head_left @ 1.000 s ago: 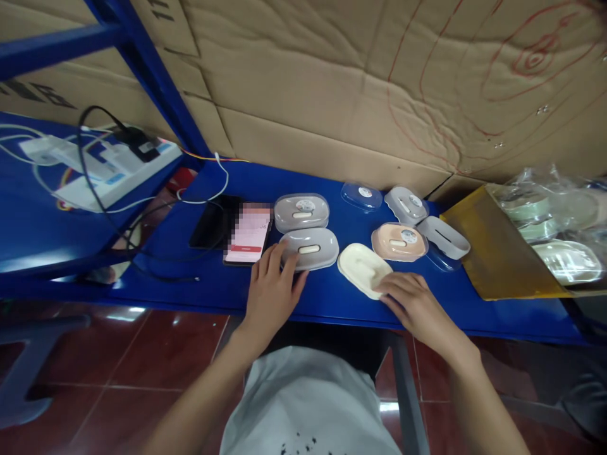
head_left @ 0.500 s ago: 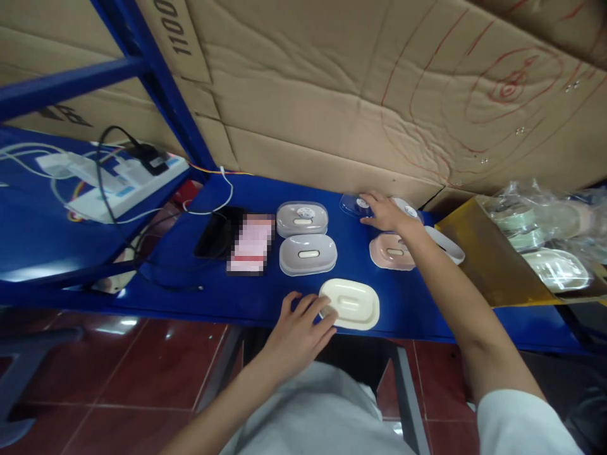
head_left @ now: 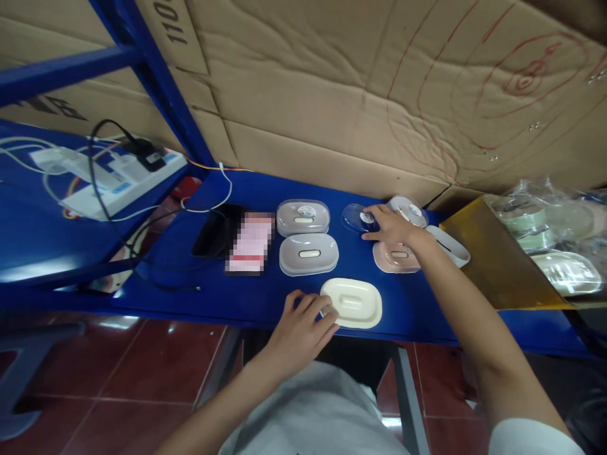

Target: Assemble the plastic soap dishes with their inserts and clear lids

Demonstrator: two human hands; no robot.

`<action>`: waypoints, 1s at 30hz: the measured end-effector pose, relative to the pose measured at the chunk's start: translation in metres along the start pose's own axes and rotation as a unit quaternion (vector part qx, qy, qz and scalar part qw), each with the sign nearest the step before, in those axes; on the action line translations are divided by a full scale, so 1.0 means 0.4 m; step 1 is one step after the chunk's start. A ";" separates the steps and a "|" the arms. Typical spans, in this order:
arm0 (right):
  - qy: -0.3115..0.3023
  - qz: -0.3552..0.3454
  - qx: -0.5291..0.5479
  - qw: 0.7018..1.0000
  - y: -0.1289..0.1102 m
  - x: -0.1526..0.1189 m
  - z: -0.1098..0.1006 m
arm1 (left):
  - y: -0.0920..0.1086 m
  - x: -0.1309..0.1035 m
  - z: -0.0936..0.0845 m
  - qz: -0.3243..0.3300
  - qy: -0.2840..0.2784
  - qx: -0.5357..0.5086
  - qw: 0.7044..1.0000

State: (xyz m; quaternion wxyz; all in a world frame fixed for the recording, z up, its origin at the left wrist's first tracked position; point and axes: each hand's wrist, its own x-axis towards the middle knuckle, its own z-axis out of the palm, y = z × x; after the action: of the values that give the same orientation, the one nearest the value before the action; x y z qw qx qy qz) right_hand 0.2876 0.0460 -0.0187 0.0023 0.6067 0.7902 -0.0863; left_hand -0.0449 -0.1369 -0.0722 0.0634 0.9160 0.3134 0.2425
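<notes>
A cream oval soap dish (head_left: pixel 355 300) lies near the shelf's front edge. My left hand (head_left: pixel 306 325) rests at its left end, fingers spread and loosely curved, some fingertips touching the rim. Farther back, my right hand (head_left: pixel 389 226) pinches the right end of a clear oval lid (head_left: pixel 351 218) with a round label. Under that hand and wrist sits a pink soap box (head_left: pixel 393 260), partly covered. Behind the wrist is a grey labelled soap box (head_left: pixel 411 210). A white oval piece (head_left: pixel 453 248) leans by the carton, partly hidden by my forearm.
Two grey soap boxes, one lidded (head_left: pixel 302 212) and one uncovered (head_left: pixel 308 262), stand left of centre. Beside them lie a phone with a blurred screen (head_left: pixel 250 243) and cables. A power strip (head_left: pixel 133 186) is at left. An open carton (head_left: pixel 493 265) of bagged dishes stands right; cardboard (head_left: pixel 303 95) walls the back.
My right hand has come slightly toward me with the clear lid, which now shows more of its outline. My left hand stays at the cream dish. The view has shifted a little.
</notes>
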 end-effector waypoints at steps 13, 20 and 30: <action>0.085 -0.117 0.161 0.976 -0.170 -0.174 -0.080 | -0.163 0.020 -0.046 -0.195 0.133 -0.012 0.972; 0.104 -0.213 0.227 0.945 -0.252 -0.181 0.008 | -0.169 0.036 -0.027 -0.207 0.112 -0.051 0.971; 0.102 -0.216 0.281 0.930 -0.248 -0.147 0.095 | -0.215 0.061 -0.023 -0.171 0.119 -0.102 0.973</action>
State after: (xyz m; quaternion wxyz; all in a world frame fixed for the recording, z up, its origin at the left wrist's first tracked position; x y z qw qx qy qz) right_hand 0.2039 -0.0402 -0.0364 -0.2675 0.4030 0.8414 -0.2409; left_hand -0.0793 -0.0543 -0.0772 0.1597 0.8016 0.4446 0.3663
